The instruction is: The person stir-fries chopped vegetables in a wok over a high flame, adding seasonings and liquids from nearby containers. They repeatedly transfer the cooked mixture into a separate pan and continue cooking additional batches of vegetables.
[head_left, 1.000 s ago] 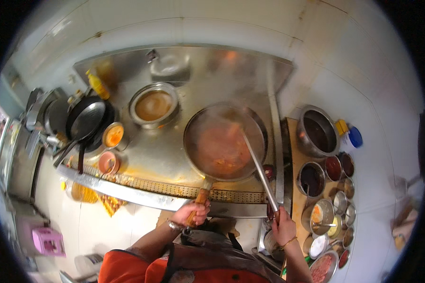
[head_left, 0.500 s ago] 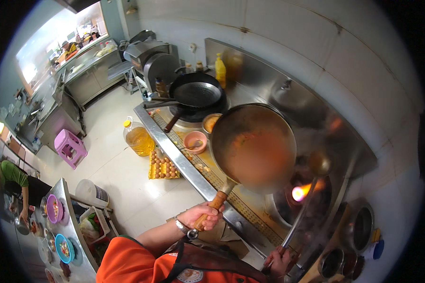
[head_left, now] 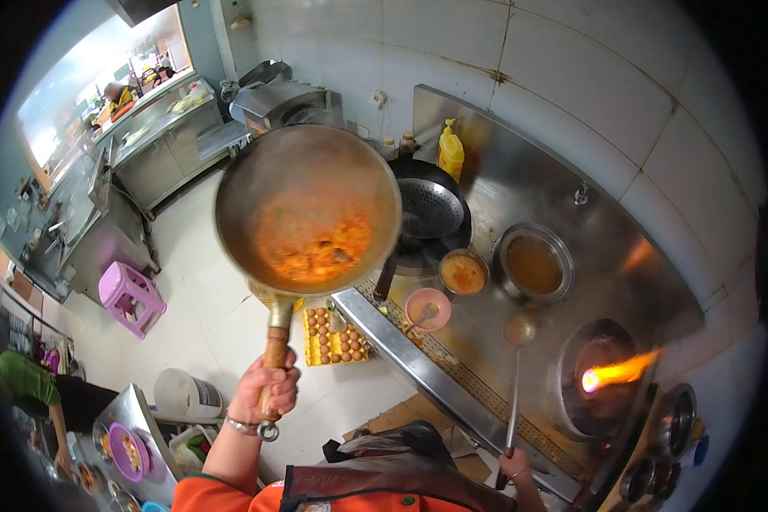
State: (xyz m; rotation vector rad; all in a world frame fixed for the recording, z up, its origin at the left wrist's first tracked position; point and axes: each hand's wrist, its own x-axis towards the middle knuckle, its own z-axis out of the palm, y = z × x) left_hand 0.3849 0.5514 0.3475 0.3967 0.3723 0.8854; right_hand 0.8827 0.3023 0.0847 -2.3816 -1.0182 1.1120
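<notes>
My left hand is wrapped round the wooden handle of a large wok, holding it up off the stove at the left, over the floor. Steaming orange-red food lies in the wok. Low at the right, my right hand grips the end of a long-handled ladle, whose bowl hangs over the steel stove top. Right of the ladle, a flame burns in the uncovered burner ring.
A pot of brownish liquid, an orange-filled bowl and a pink bowl stand on the stove near a dark perforated pan. An egg tray sits on the floor. Another person works at the left by a table.
The wok has been lifted off the burner and swung left, uncovering the flame and the pot of liquid. The ladle has shifted slightly left and lower; my view has turned somewhat.
</notes>
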